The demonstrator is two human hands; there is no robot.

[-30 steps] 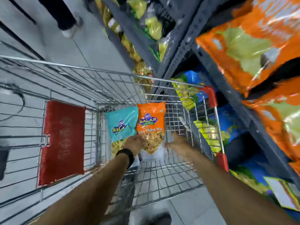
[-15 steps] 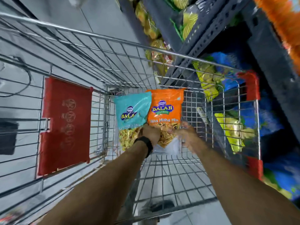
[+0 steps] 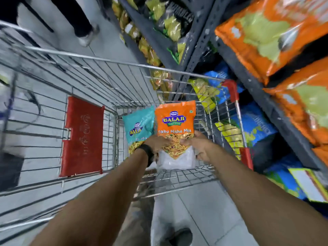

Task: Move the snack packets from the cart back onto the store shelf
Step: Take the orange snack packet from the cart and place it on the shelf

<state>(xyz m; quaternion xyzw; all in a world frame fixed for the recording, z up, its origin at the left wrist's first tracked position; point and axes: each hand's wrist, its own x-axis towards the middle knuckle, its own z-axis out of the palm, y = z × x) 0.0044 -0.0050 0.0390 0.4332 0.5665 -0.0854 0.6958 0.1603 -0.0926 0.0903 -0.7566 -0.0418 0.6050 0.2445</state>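
Note:
An orange Balaji Tikha Mitha Mix packet (image 3: 174, 121) stands lifted inside the wire cart (image 3: 110, 62), overlapping a teal Balaji packet (image 3: 137, 124) that lies to its left in the cart. My left hand (image 3: 158, 143), with a black band on the wrist, grips the orange packet's lower left side. My right hand (image 3: 198, 144) grips its lower right side. The dark store shelf (image 3: 248, 80) runs along the right, stocked with large orange packets (image 3: 262, 34).
The cart's red seat flap (image 3: 82, 137) lies to the left. Blue and yellow packets (image 3: 248, 125) fill the lower shelf beside the cart's right wall. Another person's legs and shoe (image 3: 85, 35) stand in the aisle beyond the cart. My own shoe (image 3: 179, 237) is below.
My right hand has closed on the orange packet's right side, joining the left hand. The orange packet has risen and now overlaps the teal one. The view has tilted up.

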